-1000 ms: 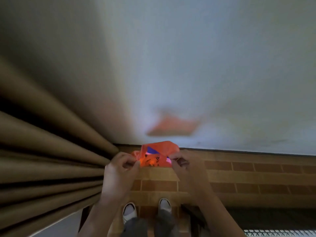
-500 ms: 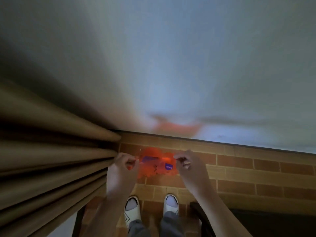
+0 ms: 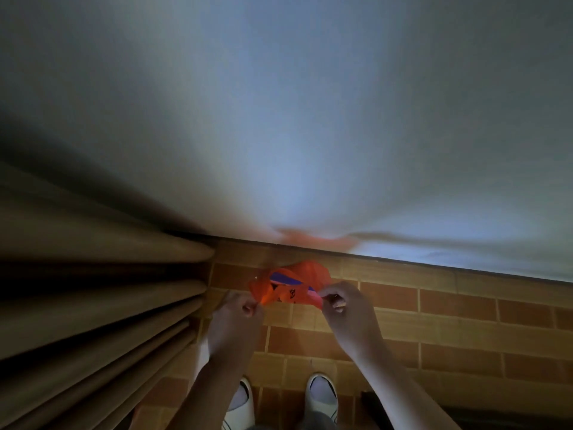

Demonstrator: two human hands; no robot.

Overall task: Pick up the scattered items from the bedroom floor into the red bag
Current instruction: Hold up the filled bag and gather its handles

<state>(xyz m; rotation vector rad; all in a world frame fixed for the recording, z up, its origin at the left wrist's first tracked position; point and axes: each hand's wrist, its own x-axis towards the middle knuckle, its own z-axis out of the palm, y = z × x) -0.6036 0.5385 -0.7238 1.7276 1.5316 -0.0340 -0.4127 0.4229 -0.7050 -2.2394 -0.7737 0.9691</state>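
Both hands pinch the bag (image 3: 290, 285), the left hand (image 3: 238, 321) gripping its left edge and the right hand (image 3: 344, 308) its right edge, holding it in the air above the floor (image 3: 434, 305) just short of the wall (image 3: 310, 119). The thin, crumpled film could slip from a pinch or tear if the hands pull apart too hard, and in this dim light the mouth may be hard to find. Its long axis runs left to right between the hands; where the opening faces I cannot tell.

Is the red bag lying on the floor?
No, both the left hand and right hand hold the red bag up above the floor.
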